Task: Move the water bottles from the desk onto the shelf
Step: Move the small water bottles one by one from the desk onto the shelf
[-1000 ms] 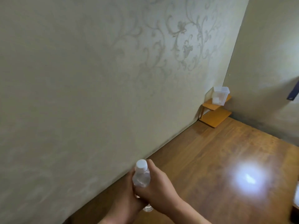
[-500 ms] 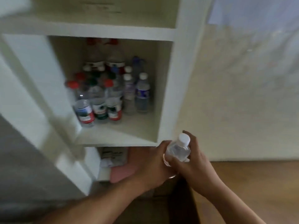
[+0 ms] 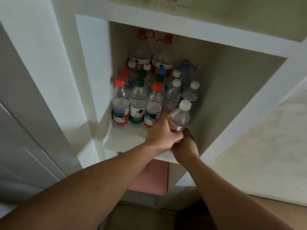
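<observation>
A small clear water bottle [image 3: 179, 116] with a white cap and a red label sits tilted inside the white shelf compartment [image 3: 127, 140], at its front right. My left hand [image 3: 162, 134] grips its lower body. Below and to the right, my right hand [image 3: 186, 147] is wrapped round its base. Behind the held bottle stand several water bottles [image 3: 137, 100] with red, green and white caps, and two large ones [image 3: 151, 58] at the back.
The compartment's right wall [image 3: 232, 97] is close beside the held bottle. A pink box [image 3: 149, 178] sits in the compartment below. A grey door [image 3: 21, 130] is at the left, a patterned wall [image 3: 265, 155] at the right.
My view swung from the desk and wall to the shelf. Both hands carried the bottle up and forward, from below the shelf's edge into the compartment.
</observation>
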The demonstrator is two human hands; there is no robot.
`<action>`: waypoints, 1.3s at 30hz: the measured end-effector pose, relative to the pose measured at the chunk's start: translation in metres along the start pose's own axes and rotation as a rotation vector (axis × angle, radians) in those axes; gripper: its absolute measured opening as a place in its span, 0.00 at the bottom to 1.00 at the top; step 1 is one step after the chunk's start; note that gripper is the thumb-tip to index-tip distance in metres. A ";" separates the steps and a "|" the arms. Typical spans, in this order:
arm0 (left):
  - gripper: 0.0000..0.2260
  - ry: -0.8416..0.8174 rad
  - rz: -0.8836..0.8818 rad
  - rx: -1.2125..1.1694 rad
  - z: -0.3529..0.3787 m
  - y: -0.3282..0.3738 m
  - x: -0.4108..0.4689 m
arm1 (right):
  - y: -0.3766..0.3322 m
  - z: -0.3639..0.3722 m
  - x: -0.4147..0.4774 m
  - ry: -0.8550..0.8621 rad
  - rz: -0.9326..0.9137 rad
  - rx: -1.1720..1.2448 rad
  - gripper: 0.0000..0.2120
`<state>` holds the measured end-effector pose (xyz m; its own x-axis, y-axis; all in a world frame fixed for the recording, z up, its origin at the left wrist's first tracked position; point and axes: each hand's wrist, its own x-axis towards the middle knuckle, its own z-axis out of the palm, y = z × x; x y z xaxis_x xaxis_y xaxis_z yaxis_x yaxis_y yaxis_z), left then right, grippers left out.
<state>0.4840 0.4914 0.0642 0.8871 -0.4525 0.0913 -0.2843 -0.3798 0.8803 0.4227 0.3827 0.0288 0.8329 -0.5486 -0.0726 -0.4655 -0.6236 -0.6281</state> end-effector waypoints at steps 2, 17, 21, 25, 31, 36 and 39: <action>0.30 0.027 0.001 0.049 0.003 -0.010 0.014 | 0.000 0.006 0.008 0.047 0.009 0.011 0.20; 0.24 0.044 0.112 0.074 0.001 -0.055 -0.001 | -0.022 0.024 0.046 0.090 0.048 0.126 0.23; 0.27 -0.009 0.117 0.084 -0.005 -0.062 0.002 | -0.024 0.031 0.045 0.122 0.076 0.189 0.25; 0.25 -0.028 0.135 0.113 -0.009 -0.072 -0.002 | -0.023 0.031 0.045 0.031 0.110 0.415 0.24; 0.18 -0.026 0.116 0.217 -0.017 -0.095 -0.008 | 0.000 0.018 0.024 -0.095 0.078 0.289 0.40; 0.17 -0.042 0.100 0.248 -0.012 -0.094 0.001 | -0.003 0.020 0.033 -0.035 0.045 0.302 0.39; 0.15 -0.058 0.094 0.241 -0.005 -0.097 0.001 | -0.015 0.023 0.047 0.059 0.018 0.338 0.37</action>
<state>0.5141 0.5321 -0.0188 0.8323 -0.5376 0.1349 -0.4493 -0.5119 0.7321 0.4756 0.3786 0.0172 0.8023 -0.5951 -0.0472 -0.3462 -0.3995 -0.8489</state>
